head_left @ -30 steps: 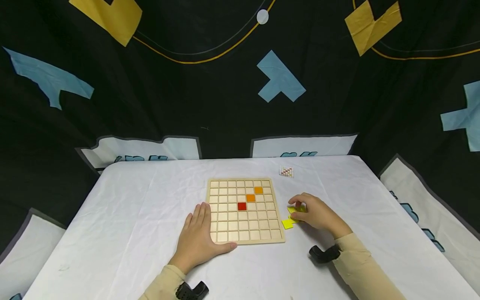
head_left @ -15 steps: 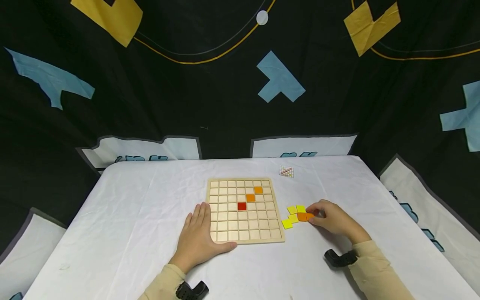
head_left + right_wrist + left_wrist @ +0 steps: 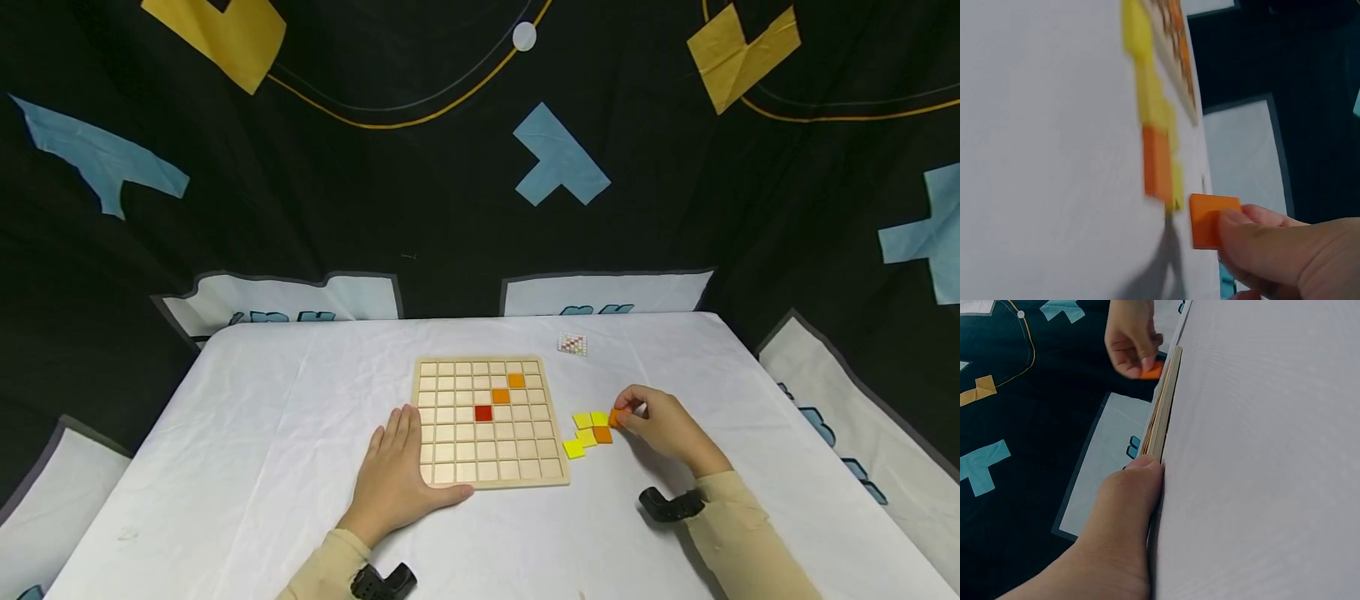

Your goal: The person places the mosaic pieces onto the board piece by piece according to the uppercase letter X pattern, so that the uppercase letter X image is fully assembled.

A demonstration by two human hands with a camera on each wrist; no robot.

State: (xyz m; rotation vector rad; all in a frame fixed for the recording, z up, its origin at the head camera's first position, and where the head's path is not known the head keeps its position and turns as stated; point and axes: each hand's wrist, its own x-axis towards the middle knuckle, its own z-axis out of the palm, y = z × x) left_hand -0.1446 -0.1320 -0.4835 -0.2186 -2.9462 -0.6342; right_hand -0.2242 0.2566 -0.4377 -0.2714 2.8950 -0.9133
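Note:
My left hand [image 3: 395, 475] rests along the left edge of a square wooden grid board [image 3: 487, 454], fingers straight and thumb by the near edge. One red tile [image 3: 483, 412] and two orange tiles, one of them this orange tile [image 3: 501, 396], sit in the board's cells on a diagonal. To the right of the board, my right hand [image 3: 666, 423] pinches an orange tile [image 3: 1205, 222] between thumb and fingers. In the right wrist view that tile is lifted off the cloth. Beside it on the table lie several yellow tiles [image 3: 574, 448] and another orange tile [image 3: 602, 434].
A small card with a coloured grid pattern [image 3: 572, 344] lies beyond the board at the right. White cloth [image 3: 300, 433] covers the table. A black curtain [image 3: 450, 208] with blue and yellow shapes hangs behind it.
The right hand moved right from the yellow tiles, took the orange tile at the end of the group and raised it slightly away from the other orange one. The left hand stayed put.

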